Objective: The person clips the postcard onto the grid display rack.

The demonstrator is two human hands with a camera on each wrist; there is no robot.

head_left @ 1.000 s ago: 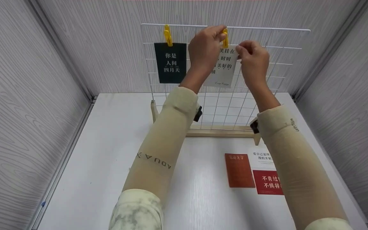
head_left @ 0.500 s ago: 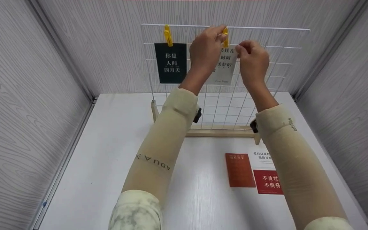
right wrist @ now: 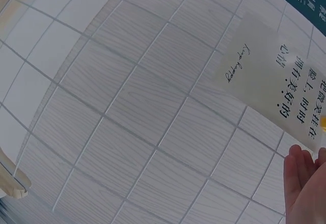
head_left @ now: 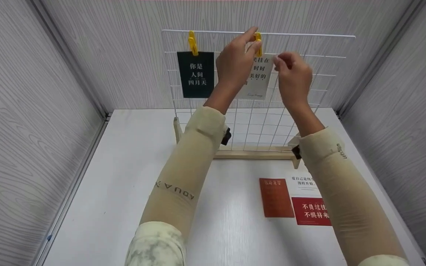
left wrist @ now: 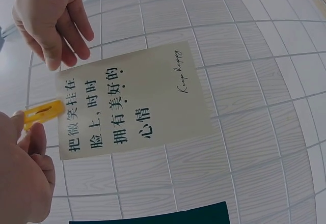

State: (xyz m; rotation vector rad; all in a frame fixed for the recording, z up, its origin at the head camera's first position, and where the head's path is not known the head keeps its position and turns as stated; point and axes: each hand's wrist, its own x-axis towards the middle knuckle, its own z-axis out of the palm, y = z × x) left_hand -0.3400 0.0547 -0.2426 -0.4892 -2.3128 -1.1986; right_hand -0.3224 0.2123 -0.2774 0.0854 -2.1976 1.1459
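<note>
My left hand (head_left: 234, 62) is at a yellow clip (head_left: 258, 44) on the top of the wire grid (head_left: 309, 36), thumb and finger on either side of its end. The yellow clip (left wrist: 45, 112) bites the top edge of a pale card (left wrist: 135, 99) with dark Chinese writing and "Keep happy", hanging against the grid. Part of this card is hidden behind my left hand in the head view. My right hand (head_left: 295, 79) is beside the card's upper right corner, fingers loosely bent and holding nothing; in the left wrist view its fingertips (left wrist: 69, 59) are just off the corner.
A dark green card (head_left: 197, 88) hangs to the left under another yellow clip (head_left: 193, 43). The grid stands on a wooden base (head_left: 257, 154). On the white table lie an orange-red card (head_left: 276, 199), a white card (head_left: 301, 190) and a red card (head_left: 309, 218), partly behind my right sleeve.
My right fingers have let go of the card's corner and drawn slightly away. The left finger and thumb have loosened a little at the clip. The head view has shifted slightly.
</note>
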